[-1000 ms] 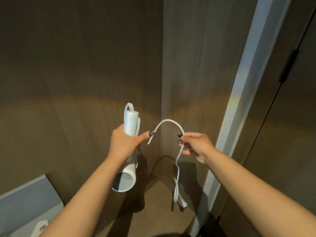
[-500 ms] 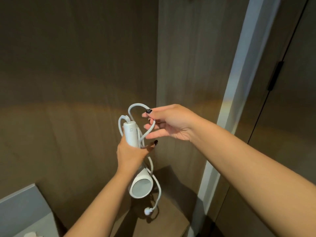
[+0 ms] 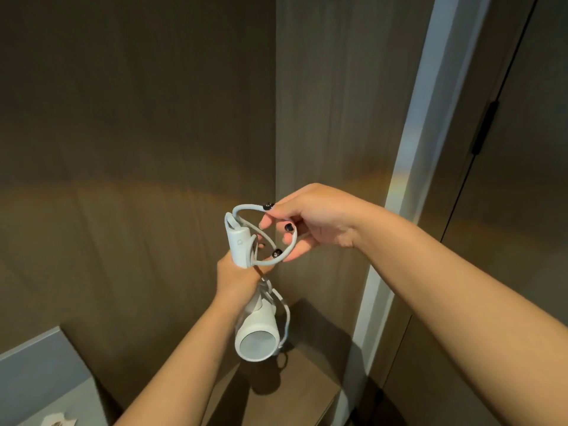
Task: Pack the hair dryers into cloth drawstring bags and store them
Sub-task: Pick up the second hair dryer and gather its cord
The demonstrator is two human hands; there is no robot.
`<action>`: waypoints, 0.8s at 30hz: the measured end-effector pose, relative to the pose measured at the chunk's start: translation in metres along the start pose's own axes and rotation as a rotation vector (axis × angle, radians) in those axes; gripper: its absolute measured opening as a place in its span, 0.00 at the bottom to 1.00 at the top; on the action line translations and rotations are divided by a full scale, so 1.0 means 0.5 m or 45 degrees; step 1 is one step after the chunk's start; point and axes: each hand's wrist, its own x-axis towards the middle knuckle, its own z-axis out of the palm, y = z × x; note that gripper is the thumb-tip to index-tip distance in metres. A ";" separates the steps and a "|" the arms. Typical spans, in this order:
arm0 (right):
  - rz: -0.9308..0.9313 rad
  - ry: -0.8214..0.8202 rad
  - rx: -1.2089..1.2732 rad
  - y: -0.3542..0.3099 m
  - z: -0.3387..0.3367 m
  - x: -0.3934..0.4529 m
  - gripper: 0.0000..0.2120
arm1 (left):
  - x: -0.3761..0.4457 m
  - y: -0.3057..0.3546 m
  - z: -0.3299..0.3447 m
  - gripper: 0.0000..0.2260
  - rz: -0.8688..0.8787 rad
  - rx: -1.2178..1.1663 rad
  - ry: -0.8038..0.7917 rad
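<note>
The left hand point(image 3: 235, 272) is wrapped round the handle of the white hair dryer point(image 3: 256, 333), and it holds the thing stood on end: handle up, barrel hanging down, the round mouth facing back toward the camera. So the long axis runs near vertical, tipped a little, with the top of the handle poking up above the fist. The dryer is in mid-air, above the brown shelf point(image 3: 295, 392) in the corner of the wooden alcove, touching nothing beneath it.

Now the right hand point(image 3: 307, 222), up and to the right of that handle top, just beside it. Its fingertips pinch the white cord point(image 3: 249, 209), which comes off the handle's end, arcs out in an open loop to the fingers and sweeps back under toward the handle. More cord trails down past the barrel; the plug end is hard to make out.

Here's the relation that matters: the loop sits right at the handle's upper end, on its right side, and the right hand is the one holding it, while the left is busy as the anchor. By my reading, the cord is being coiled round the handle, and the next pass needs the right hand to carry that loop around the upright axis. No drawstring bag is in sight yet. A grey box point(image 3: 40, 376) sits off at the lower left.
</note>
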 end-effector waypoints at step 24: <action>0.319 0.300 -0.174 0.262 -0.052 -0.048 0.16 | -0.064 -0.016 0.062 0.40 -0.219 -0.744 -0.805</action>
